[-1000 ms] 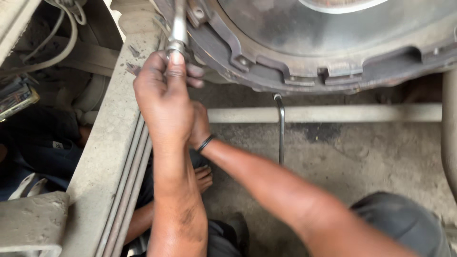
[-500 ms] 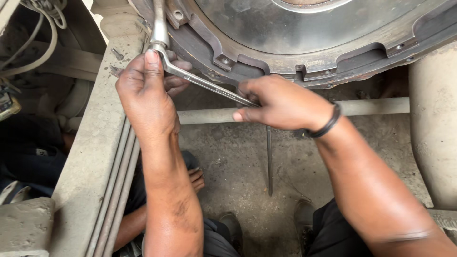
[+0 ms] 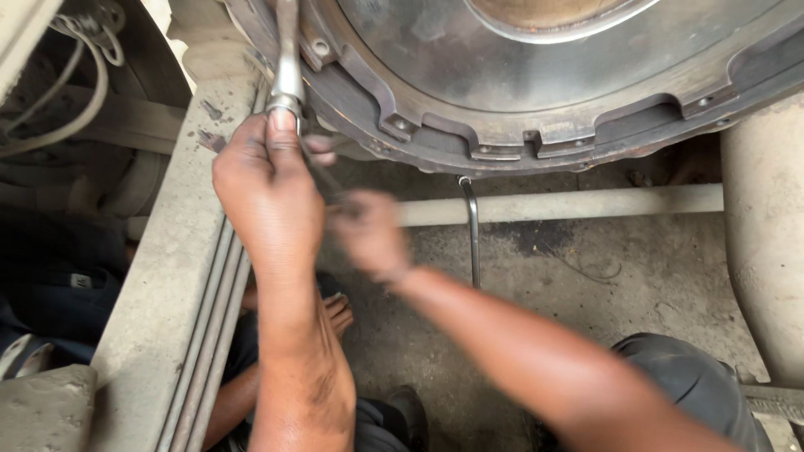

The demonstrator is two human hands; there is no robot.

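Note:
My left hand [image 3: 268, 197] is closed around the head of a metal wrench [image 3: 287, 71], thumb pressed up against it. The wrench's shaft rises to a bolt on the rim of a large round metal housing [image 3: 544, 100]. The wrench's dark handle [image 3: 328, 182] slants down to the right from my left hand. My right hand [image 3: 368, 236] is blurred by motion and sits at the end of that handle, apparently gripping it.
A grey frame rail [image 3: 159, 276] runs down the left, with cables [image 3: 75, 92] beyond it. A horizontal pipe [image 3: 569, 203] crosses behind the hands, a thin bent rod [image 3: 473, 234] hangs over it. A thick cylinder [image 3: 766, 234] stands at right. My bare foot [image 3: 337, 311] rests on the concrete floor.
My right hand has swung the wrench handle from out at the right back in toward my left hand. My left hand has stayed on the wrench head.

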